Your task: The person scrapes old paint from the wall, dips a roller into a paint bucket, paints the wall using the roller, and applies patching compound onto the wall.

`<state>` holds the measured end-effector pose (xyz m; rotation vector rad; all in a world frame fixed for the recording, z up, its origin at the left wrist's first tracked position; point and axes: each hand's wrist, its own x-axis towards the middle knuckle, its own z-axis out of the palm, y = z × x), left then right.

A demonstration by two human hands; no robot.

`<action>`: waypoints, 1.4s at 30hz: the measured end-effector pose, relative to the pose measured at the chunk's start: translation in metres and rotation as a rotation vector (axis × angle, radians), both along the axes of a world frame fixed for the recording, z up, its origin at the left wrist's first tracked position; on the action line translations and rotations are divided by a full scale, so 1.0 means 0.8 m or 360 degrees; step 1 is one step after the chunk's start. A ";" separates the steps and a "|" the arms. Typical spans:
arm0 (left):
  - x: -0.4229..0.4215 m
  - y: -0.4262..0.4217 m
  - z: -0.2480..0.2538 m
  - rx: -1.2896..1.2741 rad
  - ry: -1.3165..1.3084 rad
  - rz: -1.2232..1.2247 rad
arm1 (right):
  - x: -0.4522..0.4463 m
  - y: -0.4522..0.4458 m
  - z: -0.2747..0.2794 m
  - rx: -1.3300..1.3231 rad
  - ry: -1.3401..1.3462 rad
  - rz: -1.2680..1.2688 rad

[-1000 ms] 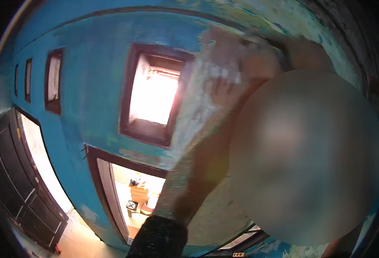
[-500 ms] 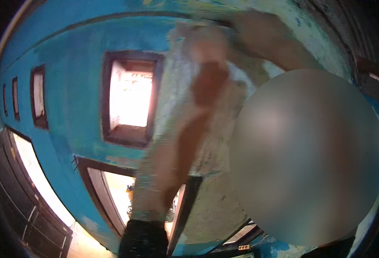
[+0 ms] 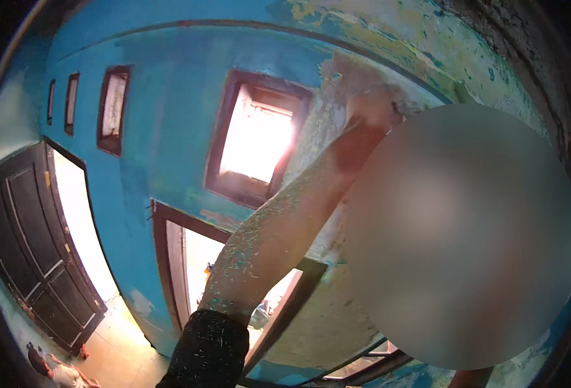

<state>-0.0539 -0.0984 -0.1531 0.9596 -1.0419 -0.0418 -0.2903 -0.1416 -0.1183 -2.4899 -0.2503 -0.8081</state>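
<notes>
My left hand (image 3: 374, 108) is raised against the bare, scraped patch of the wall (image 3: 343, 74), right of the bright window. Its fingers look curled round something small and dark at the edge of the blurred disc, too unclear to name. Colored flecks cover the forearm, which comes up from a black sleeve (image 3: 209, 346). My right hand does not show; the large blurred disc covers the area right of my left hand. Peeling yellow-green paint (image 3: 421, 48) lies above the wall's dark groove.
A bright framed window (image 3: 256, 139) and narrower openings pierce the blue wall (image 3: 162, 97). Below are a doorway with a dark frame (image 3: 162, 258) and, at left, an open dark door (image 3: 36, 249). Another person (image 3: 62, 374) is at the bottom left.
The view swung so the wall moved left, then back right. My left hand stays high on the scraped patch. My right hand, blurred above the disc earlier, is now hidden. The other person has appeared.
</notes>
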 end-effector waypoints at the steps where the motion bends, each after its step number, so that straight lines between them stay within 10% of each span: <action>1: 0.007 0.008 -0.003 0.0005 0.0035 -0.0054 | 0.001 -0.006 -0.006 -0.0182 -0.0121 -0.0176; 6: 0.015 0.024 -0.034 -0.0327 -0.0037 0.0219 | 0.091 -0.062 -0.024 -0.1140 -0.0453 -0.0667; 11: 0.031 0.050 -0.038 -0.0514 -0.0360 0.0290 | 0.082 0.033 -0.006 0.0523 -0.0125 0.0091; 16: 0.064 0.001 -0.028 -0.0975 -0.0834 0.1067 | 0.128 0.066 -0.015 -0.0384 -0.0079 -0.0434; 19: 0.059 0.009 -0.011 -0.0530 -0.0377 -0.0129 | 0.137 0.027 0.007 -0.1052 -0.0526 -0.0505; 23: 0.025 0.043 -0.021 -0.0405 -0.0368 -0.0249 | 0.135 0.043 0.017 -0.1736 -0.0538 -0.1550; 33: 0.071 0.030 -0.071 -0.0804 -0.0797 0.0972 | 0.145 0.021 0.072 -0.1945 -0.0469 -0.1763; 42: 0.076 0.036 -0.064 -0.0822 -0.1098 0.1206 | 0.153 0.044 0.065 -0.2020 -0.0502 -0.2010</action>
